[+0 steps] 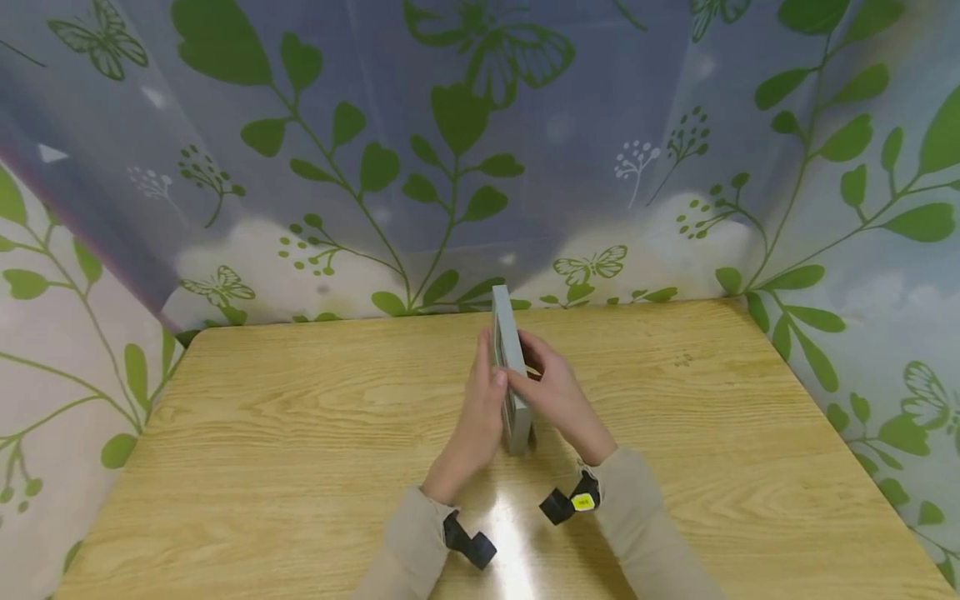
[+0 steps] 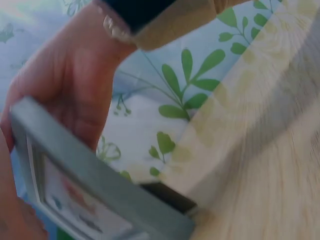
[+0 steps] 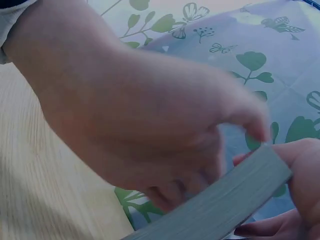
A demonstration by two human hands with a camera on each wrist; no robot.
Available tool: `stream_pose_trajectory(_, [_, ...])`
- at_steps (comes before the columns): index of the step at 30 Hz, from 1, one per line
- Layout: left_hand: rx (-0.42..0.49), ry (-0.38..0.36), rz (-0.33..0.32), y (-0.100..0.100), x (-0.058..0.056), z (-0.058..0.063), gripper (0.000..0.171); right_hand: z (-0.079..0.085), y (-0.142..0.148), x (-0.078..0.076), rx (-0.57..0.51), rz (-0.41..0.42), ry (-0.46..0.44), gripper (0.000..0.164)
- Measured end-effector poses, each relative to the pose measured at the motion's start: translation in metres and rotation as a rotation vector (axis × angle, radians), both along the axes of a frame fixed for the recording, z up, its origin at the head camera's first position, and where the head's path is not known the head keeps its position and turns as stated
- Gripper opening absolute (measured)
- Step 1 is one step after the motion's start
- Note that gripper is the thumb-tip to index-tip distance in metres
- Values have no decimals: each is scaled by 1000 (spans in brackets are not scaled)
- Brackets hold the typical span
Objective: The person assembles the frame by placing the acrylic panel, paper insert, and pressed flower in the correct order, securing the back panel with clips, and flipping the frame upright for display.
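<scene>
A grey picture frame (image 1: 511, 333) stands upright on its edge, nearly edge-on in the head view. Its picture side (image 2: 82, 200) shows at the lower left of the left wrist view, while a dark support leg (image 2: 169, 196) sticks out behind. On the picture side, my left hand (image 1: 480, 412) holds the frame, fingers reaching along it and thumb near the top edge. From the back side my right hand (image 1: 558, 396) grips it, thumb on the edge and fingers behind, partly hidden by the frame in the head view.
The frame is over the middle of a wooden table (image 1: 300, 417). Cloth with green leaves and butterflies (image 1: 337, 167) hangs along the table's back and sides. Each wrist carries a black strap with a small camera (image 1: 557, 506).
</scene>
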State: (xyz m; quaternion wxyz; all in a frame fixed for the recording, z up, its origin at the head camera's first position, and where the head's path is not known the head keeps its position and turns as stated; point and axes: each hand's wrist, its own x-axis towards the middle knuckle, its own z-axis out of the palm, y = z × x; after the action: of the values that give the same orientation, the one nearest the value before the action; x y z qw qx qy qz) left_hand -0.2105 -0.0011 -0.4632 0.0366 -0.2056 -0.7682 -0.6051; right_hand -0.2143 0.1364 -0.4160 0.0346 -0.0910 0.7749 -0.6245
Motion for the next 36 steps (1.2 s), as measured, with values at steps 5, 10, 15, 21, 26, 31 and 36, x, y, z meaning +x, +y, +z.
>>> stream_pose_trajectory(5, [-58,-132,67,-12,-6,-19,71,-2,-1,1,-10,-24,-29,68])
stream_pose_trajectory(10, [-223,-127,130,-16,-11,-37,62,-7,9,-1,-17,-41,-32,65])
stream_pose_trajectory(15, [-409,-33,161,-12,-11,-52,54,-10,28,-2,-55,-21,-37,63])
stream_pose_trajectory(21, [-619,25,129,-6,-9,-56,57,-7,45,-2,-95,44,-22,61])
stream_pose_trajectory(26, [-699,42,106,-6,-7,-56,60,-7,47,-3,-105,40,-43,61])
stream_pose_trajectory(31, [-658,9,103,-6,-9,-58,61,-8,45,-3,-152,-47,-88,64])
stream_pose_trajectory(36, [-512,-60,113,-8,-11,-56,61,-8,44,-3,-273,-122,-153,68])
